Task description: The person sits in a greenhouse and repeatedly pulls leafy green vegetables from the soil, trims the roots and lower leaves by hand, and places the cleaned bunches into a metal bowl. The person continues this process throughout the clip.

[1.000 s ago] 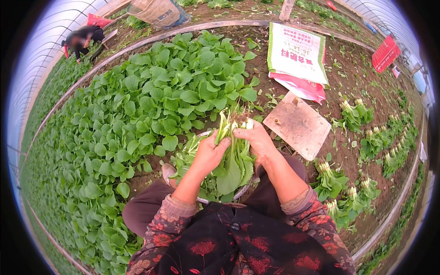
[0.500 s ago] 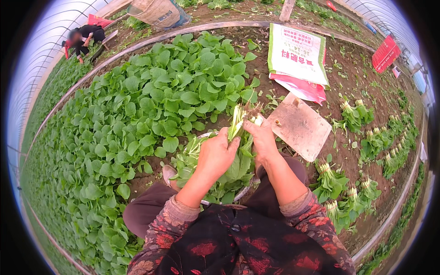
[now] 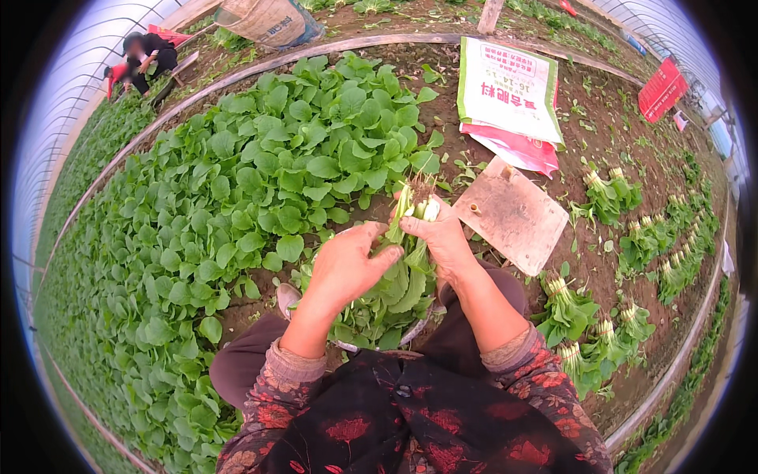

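My right hand (image 3: 440,239) grips a small bunch of leafy greens (image 3: 418,254) around its pale stems. Thin brown roots (image 3: 423,188) stick out at the top of the bunch, and the leaves hang toward me. To its left, my left hand (image 3: 347,263) has its thumb and fingers apart, fingertips close by the leaves; whether they touch is unclear. Beneath both hands, loose cut greens (image 3: 379,312) lie heaped between my knees, in a container of which only a pale curved rim (image 3: 416,330) shows.
A dense bed of greens (image 3: 213,197) covers the left. At right are a stained board (image 3: 517,213), printed sacks (image 3: 509,91) and trimmed bunches (image 3: 568,312) on soil. A bucket (image 3: 272,22) stands at the far side; people (image 3: 150,59) crouch far left.
My left hand has let go of the stems, opened and drawn back left. My right hand keeps the bunch, now with the roots upward. A person far left has shifted.
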`<act>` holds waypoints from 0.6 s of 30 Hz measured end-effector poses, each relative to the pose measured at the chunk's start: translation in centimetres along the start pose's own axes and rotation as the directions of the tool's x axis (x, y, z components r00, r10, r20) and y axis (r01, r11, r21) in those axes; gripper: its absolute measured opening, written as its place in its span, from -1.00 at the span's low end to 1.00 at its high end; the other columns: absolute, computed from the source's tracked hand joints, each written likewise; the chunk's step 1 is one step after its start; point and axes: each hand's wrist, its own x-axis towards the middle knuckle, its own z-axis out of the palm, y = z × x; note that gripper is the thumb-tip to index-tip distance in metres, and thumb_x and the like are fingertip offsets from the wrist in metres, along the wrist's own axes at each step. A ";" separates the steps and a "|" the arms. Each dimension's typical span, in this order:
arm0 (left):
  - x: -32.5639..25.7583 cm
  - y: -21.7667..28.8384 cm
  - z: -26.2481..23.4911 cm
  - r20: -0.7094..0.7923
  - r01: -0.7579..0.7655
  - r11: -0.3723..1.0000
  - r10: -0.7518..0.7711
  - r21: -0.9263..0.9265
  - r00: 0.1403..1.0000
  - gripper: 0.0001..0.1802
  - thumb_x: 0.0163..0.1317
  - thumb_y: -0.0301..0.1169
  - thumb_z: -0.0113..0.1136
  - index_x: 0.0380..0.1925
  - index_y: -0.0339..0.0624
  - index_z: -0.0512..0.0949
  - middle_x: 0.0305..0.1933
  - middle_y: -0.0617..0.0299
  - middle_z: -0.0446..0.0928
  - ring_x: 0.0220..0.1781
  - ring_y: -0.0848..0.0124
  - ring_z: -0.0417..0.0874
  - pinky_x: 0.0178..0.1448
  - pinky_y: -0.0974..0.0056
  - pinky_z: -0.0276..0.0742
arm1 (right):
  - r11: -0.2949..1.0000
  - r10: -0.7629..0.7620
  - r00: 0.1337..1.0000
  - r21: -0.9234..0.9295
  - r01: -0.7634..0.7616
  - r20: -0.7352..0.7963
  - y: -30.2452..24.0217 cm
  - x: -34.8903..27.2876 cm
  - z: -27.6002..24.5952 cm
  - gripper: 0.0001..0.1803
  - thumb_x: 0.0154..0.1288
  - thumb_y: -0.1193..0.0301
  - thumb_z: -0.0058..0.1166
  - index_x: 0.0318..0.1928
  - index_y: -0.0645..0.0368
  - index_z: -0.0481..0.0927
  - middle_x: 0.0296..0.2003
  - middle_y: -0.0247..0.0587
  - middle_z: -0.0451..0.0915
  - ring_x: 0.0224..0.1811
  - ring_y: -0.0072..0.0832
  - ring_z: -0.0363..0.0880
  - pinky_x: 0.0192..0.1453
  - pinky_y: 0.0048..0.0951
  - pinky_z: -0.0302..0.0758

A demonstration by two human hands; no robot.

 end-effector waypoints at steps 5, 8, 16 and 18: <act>1.9 -1.4 1.5 -0.201 0.024 0.894 -0.127 -0.448 0.971 -0.76 0.17 -0.44 0.23 -0.17 -0.28 0.55 -0.40 0.26 0.56 -0.39 0.51 0.52 -0.25 0.39 0.48 | 0.999 0.043 0.997 -0.023 -0.042 0.058 -0.4 -0.3 1.7 -0.54 0.11 0.56 0.29 0.05 0.20 0.51 -0.17 -0.42 0.60 -0.17 -0.63 0.54 0.00 -0.56 0.46; 2.3 -1.6 2.1 -0.312 -0.094 0.895 -0.052 -0.435 0.949 -0.85 0.18 -0.53 0.19 -0.24 -0.31 0.53 -0.45 0.40 0.50 -0.43 0.63 0.43 -0.31 0.46 0.42 | 0.998 0.050 0.996 -0.049 -0.047 0.069 -0.3 -0.3 1.6 -0.52 0.11 0.62 0.27 0.09 0.23 0.50 -0.12 -0.42 0.59 -0.13 -0.68 0.52 -0.01 -0.59 0.47; 2.3 -1.5 1.2 -0.156 0.052 0.855 -0.154 -0.517 0.976 -0.94 0.19 -0.54 0.13 -0.33 -0.27 0.52 -0.52 0.44 0.44 -0.54 0.71 0.33 -0.49 0.51 0.30 | 0.993 0.071 0.996 -0.100 -0.066 0.048 -0.2 -0.1 1.0 -0.53 0.10 0.56 0.30 0.06 0.21 0.52 -0.10 -0.42 0.61 -0.12 -0.67 0.53 0.05 -0.55 0.44; 2.5 -1.4 1.3 -0.137 0.059 0.832 -0.160 -0.551 0.978 -0.94 0.19 -0.54 0.13 -0.33 -0.26 0.52 -0.53 0.46 0.43 -0.54 0.71 0.34 -0.50 0.51 0.31 | 0.995 0.058 0.996 -0.087 -0.052 0.063 -0.2 -0.2 1.1 -0.55 0.10 0.56 0.29 0.05 0.20 0.53 -0.11 -0.41 0.61 -0.12 -0.66 0.53 0.05 -0.55 0.44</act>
